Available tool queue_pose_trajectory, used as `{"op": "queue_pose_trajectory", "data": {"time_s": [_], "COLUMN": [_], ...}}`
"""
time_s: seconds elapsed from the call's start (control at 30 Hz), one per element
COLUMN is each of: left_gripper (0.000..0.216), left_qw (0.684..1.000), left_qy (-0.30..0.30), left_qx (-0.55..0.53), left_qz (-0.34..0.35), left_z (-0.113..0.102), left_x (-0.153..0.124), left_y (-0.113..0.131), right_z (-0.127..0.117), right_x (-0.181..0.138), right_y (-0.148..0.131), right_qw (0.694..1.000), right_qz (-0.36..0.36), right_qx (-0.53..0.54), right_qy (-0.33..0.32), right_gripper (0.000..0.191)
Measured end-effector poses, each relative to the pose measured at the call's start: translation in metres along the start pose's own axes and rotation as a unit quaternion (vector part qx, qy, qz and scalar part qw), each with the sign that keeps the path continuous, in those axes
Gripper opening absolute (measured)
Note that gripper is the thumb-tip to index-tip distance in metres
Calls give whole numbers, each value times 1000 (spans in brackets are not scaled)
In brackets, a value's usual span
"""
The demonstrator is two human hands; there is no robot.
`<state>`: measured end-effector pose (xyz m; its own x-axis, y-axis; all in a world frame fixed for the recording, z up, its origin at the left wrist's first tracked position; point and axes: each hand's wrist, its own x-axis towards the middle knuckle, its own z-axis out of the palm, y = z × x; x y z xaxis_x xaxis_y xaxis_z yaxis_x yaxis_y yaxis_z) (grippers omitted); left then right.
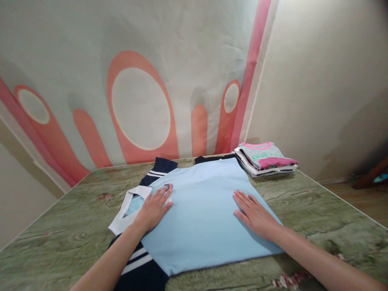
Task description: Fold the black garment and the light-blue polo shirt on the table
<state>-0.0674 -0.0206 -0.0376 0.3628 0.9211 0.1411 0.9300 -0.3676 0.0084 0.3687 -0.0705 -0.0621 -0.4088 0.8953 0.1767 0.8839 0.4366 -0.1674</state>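
Note:
A light blue shirt (203, 210) with a white collar and navy striped sleeves lies spread on the green wood-grain table (75, 226). My left hand (153, 208) rests flat on its left part, next to the collar and a small chest badge, fingers stretched out. My right hand (254, 214) lies flat on the shirt's right part, fingers extended and slightly apart. Neither hand holds anything.
A stack of folded garments (265, 158), grey and pink on top, sits at the table's far right corner. A wall with orange and cream shapes stands behind the table. Wooden floor shows at the right.

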Motion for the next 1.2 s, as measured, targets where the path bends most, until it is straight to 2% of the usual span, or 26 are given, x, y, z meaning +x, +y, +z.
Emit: {"op": "queue_pose_trajectory", "data": {"time_s": [0.13, 0.27, 0.33, 0.4, 0.5, 0.6, 0.67, 0.77, 0.83, 0.9, 0.97, 1.03, 1.1, 1.2], "left_gripper": [58, 61, 60, 57, 57, 57, 55, 56, 57, 50, 43, 41, 45, 47], "left_qw": [1000, 998, 996, 997, 999, 999, 999, 998, 996, 993, 989, 975, 960, 945], "left_qy": [-9, -55, -72, -45, -7, -26, -25, -22, -22, 3, 63, 116, 101, 56], "left_qx": [-4, -24, -47, -61, -52, -37, -33, -45, -74, -111, -129, -114, -104, -115], "left_qz": [-4, 0, 14, 17, 14, 25, 25, 26, 40, 29, -39, -151, -239, -302], "left_z": [0, -7, -14, -19, -18, -9, -3, -1, -6, -17, -31, -44, -52, -52], "left_x": [3, 8, 13, 21, 31, 32, 27, 18, 16, 20, 28, 38, 44, 40], "left_y": [-2, -8, -8, -2, 15, 27, 28, 21, 12, -4, -28, -61, -94, -130], "right_z": [-2, -9, -16, -22, -24, -15, -6, 3, 5, 3, -2, -7, -11, -11], "right_x": [-20, -28, -21, -6, 22, 41, 44, 35, 28, 23, 24, 33, 47, 69], "right_y": [16, 23, 21, 12, -11, -25, -21, 5, 26, 45, 59, 69, 76, 85], "right_qw": [999, 998, 997, 997, 999, 998, 998, 999, 998, 996, 991, 980, 965, 944], "right_qz": [41, 63, 74, 75, 23, -35, -27, 26, 53, 70, 94, 125, 178, 260], "right_qx": [-26, -24, -21, -13, 21, 54, 54, 35, 27, 39, 64, 92, 123, 166], "right_qy": [12, 13, 16, 24, 11, -25, -24, 4, 20, 38, 75, 126, 145, 116], "right_gripper": [65, 62, 59, 56, 60, 63, 63, 64, 64, 60, 53, 48, 46, 39]}}
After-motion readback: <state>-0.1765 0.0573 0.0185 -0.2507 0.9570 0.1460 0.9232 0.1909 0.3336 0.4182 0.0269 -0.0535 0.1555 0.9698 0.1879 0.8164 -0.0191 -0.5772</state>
